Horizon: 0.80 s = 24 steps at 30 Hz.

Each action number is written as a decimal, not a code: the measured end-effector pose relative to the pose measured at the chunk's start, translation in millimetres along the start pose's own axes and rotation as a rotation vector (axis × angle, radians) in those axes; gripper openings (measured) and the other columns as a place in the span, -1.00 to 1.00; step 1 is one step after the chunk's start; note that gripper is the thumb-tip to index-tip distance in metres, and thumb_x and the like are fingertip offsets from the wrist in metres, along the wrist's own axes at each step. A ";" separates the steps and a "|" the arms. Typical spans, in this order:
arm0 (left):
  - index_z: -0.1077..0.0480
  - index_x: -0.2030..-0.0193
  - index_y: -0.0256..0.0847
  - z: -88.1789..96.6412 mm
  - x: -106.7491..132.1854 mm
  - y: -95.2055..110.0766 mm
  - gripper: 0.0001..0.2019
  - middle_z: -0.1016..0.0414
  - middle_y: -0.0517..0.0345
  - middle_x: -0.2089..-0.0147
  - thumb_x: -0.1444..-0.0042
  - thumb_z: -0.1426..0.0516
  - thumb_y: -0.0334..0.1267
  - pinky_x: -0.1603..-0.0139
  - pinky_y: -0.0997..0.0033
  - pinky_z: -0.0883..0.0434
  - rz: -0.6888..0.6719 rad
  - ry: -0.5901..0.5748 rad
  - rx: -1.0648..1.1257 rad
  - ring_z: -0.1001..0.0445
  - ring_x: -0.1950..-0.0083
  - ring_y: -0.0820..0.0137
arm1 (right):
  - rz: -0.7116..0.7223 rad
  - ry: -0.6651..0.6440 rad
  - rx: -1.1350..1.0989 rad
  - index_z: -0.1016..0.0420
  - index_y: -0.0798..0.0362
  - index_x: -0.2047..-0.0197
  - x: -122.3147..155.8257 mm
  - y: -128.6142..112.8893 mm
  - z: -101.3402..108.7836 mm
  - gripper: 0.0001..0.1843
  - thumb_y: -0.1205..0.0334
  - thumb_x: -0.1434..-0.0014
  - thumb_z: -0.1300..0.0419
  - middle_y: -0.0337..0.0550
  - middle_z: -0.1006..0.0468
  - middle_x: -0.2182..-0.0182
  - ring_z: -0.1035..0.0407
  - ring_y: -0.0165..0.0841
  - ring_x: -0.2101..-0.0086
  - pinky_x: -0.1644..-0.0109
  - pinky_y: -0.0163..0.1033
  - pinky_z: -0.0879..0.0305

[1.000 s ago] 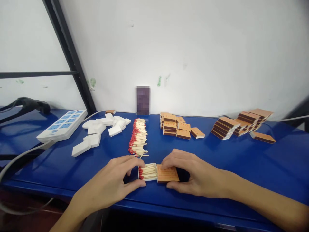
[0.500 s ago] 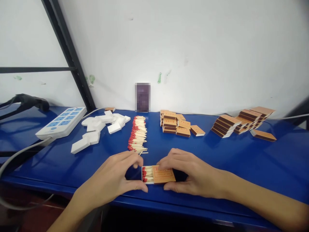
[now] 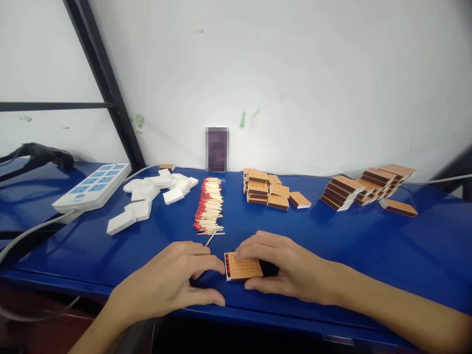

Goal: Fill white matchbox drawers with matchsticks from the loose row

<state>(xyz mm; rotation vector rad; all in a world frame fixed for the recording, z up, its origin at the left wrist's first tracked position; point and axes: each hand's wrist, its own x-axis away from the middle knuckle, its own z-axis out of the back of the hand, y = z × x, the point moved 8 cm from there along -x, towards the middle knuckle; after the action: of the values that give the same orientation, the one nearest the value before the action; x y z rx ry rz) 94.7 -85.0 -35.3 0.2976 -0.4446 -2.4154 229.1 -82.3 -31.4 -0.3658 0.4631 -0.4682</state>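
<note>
Item, one matchbox (image 3: pixel 244 267), orange-topped, flat on the counter (image 3: pixel 295 231) near its front edge, between the two hands; its white tray stands slightly out at the left end, red match heads showing in the gap; right hand (image 3: pixel 285 263), fingers closed on the matchbox, thumb at the near long side, forefinger over the top by the far side; left hand (image 3: pixel 173 278), thumb and forefinger spread wide, forefinger tip at the tray end, whether touching or just beside cannot be told, thumb clear of it.

Item, loose matches (image 3: pixel 209 206), a long heap behind the matchbox, red heads to the left; one stray match (image 3: pixel 210 239), aslant between heap and left hand.

Item, white box-like pieces (image 3: pixel 145 191), scattered left of the heap; a small orange-topped box (image 3: pixel 167 167) behind them; a white power strip (image 3: pixel 92 187) farther left.

Item, a pile of orange-topped boxes (image 3: pixel 258 188), right of the heap; leaning stacks of dark-sided boxes (image 3: pixel 341 192), farther right; a single box (image 3: pixel 398 207) lying beside these.
</note>
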 end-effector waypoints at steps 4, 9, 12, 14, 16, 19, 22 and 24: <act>-0.43 0.09 -0.04 -2.4 -0.4 -0.1 -0.73 -0.39 0.31 0.34 -0.19 -0.16 0.03 0.20 0.46 -0.23 0.026 -0.037 -0.009 -0.36 0.32 0.44 | -0.002 0.003 -0.014 -0.40 0.11 -0.02 -0.1 0.6 0.6 -0.62 0.10 -0.21 -0.24 -0.06 -0.52 0.10 -0.36 -0.33 0.14 0.04 -0.20 -0.33; -0.42 0.03 0.00 -1.9 -1.9 2.7 -0.77 -0.45 0.31 0.26 -0.18 -0.20 -0.09 0.07 0.42 -0.25 0.035 -0.044 -0.016 -0.42 0.22 0.41 | -0.014 -0.004 -0.011 -0.40 0.09 -0.01 -1.6 1.7 1.8 -0.64 0.09 -0.22 -0.23 -0.07 -0.53 0.11 -0.37 -0.33 0.15 0.04 -0.19 -0.33; -0.43 0.02 0.01 -0.7 -1.3 3.1 -0.77 -0.41 0.31 0.33 -0.18 -0.19 -0.09 0.12 0.43 -0.28 0.031 -0.017 -0.043 -0.42 0.27 0.41 | -0.017 -0.030 0.026 -0.40 0.08 -0.01 -1.8 1.2 1.4 -0.65 0.08 -0.23 -0.21 -0.07 -0.53 0.12 -0.37 -0.32 0.17 0.05 -0.18 -0.33; -0.41 -0.02 0.03 -0.4 0.5 0.5 -0.75 -0.39 0.30 0.36 -0.20 -0.17 -0.08 0.16 0.44 -0.30 0.043 0.012 -0.063 -0.42 0.30 0.42 | -0.022 -0.034 0.091 -0.39 0.10 -0.02 -1.7 1.4 2.9 -0.65 0.09 -0.23 -0.20 -0.07 -0.54 0.14 -0.37 -0.31 0.19 0.06 -0.16 -0.33; -0.39 -0.05 0.05 -0.6 2.8 -4.4 -0.73 -0.40 0.28 0.34 -0.23 -0.13 -0.06 0.18 0.44 -0.32 0.073 0.042 -0.078 -0.43 0.29 0.41 | -0.025 0.003 0.185 -0.40 0.11 -0.01 -1.5 3.0 10.1 -0.65 0.10 -0.22 -0.20 -0.05 -0.54 0.17 -0.37 -0.28 0.22 0.09 -0.13 -0.34; -0.39 -0.03 0.05 -0.5 5.3 -10.5 -0.75 -0.45 0.23 0.20 -0.27 -0.08 -0.02 0.17 0.44 -0.35 0.107 0.077 -0.099 -0.45 0.19 0.37 | -0.035 0.153 0.336 -0.41 0.09 0.03 1.1 10.3 38.2 -0.69 0.15 -0.18 -0.18 -0.02 -0.54 0.21 -0.37 -0.22 0.22 0.13 -0.10 -0.34; -0.41 0.03 0.03 1.9 5.4 -12.6 -0.77 -0.46 0.19 0.03 -0.28 -0.05 -0.01 0.11 0.40 -0.36 0.117 0.110 -0.136 -0.43 0.02 0.28 | -0.140 0.331 0.481 -0.39 0.05 0.08 12.0 31.5 85.1 -0.76 0.18 -0.20 -0.12 0.00 -0.52 0.19 -0.38 -0.20 0.20 0.11 -0.08 -0.32; -0.41 0.06 0.01 4.5 4.8 -15.6 -0.76 -0.46 0.18 0.02 -0.28 -0.03 0.00 0.06 0.36 -0.35 0.145 0.139 -0.159 -0.42 -0.01 0.25 | -0.296 0.476 0.605 -0.38 0.04 0.10 28.1 52.3 125.0 -0.77 0.14 -0.20 -0.11 0.02 -0.51 0.22 -0.37 -0.16 0.22 0.15 -0.07 -0.31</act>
<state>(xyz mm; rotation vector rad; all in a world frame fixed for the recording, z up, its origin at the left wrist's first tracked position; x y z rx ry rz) 80.8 -75.7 -37.8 0.3485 -0.2036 -2.2552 332.2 -24.4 40.5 0.2768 0.7013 -0.9604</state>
